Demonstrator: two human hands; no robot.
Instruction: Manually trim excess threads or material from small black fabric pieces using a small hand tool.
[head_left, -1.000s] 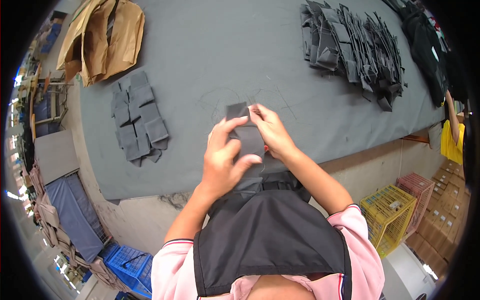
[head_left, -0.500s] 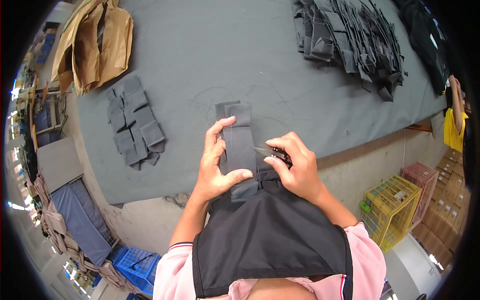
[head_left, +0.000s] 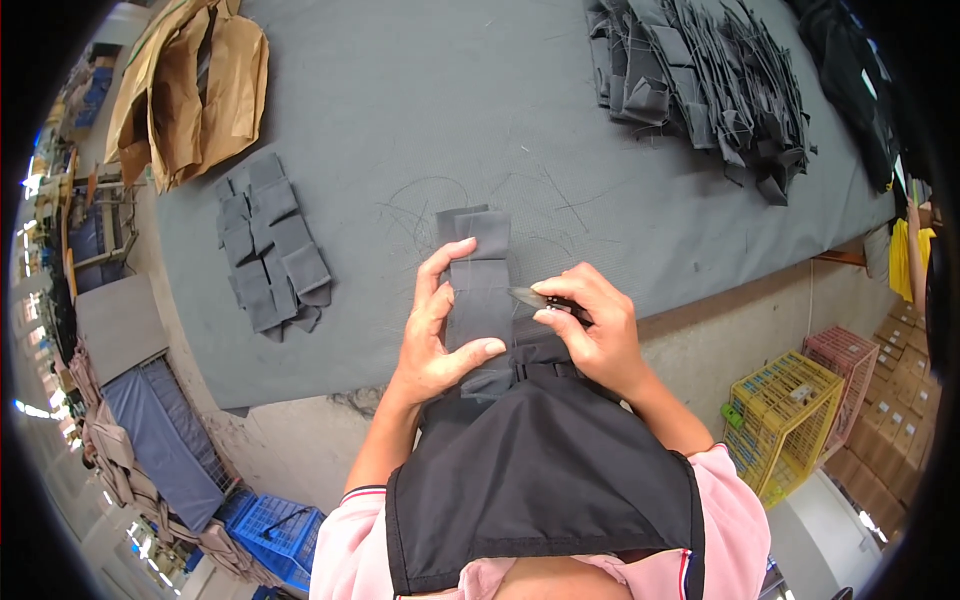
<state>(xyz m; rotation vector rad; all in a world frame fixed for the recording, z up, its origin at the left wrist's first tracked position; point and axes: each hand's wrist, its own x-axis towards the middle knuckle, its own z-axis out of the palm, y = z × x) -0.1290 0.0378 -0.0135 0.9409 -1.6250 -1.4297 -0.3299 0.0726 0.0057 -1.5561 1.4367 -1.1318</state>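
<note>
My left hand point(head_left: 440, 335) grips a dark grey fabric strip point(head_left: 482, 300) by its left side, thumb and fingers lying over its face. The strip is folded in layers at its far end, and its near end hangs over the table edge by my black apron. Closed around a pair of small thread snips point(head_left: 568, 308), my right hand point(head_left: 605, 330) is just right of the strip. The pale blade tips point left at the strip's right edge. Whether a thread lies between the blades is too small to tell.
A grey cloth-covered table point(head_left: 400, 110) bears loose thread ends, a small fabric stack point(head_left: 272, 245) at left and a larger fabric pile point(head_left: 700, 90) at far right. A brown paper bag point(head_left: 190, 100) stands at far left. Yellow point(head_left: 780, 410) and blue crates point(head_left: 275, 535) are beyond the edge.
The snips have come nearer to closed and their tips now touch or nearly touch the strip's right edge. My left hand keeps its hold, with only a slight shift.
</note>
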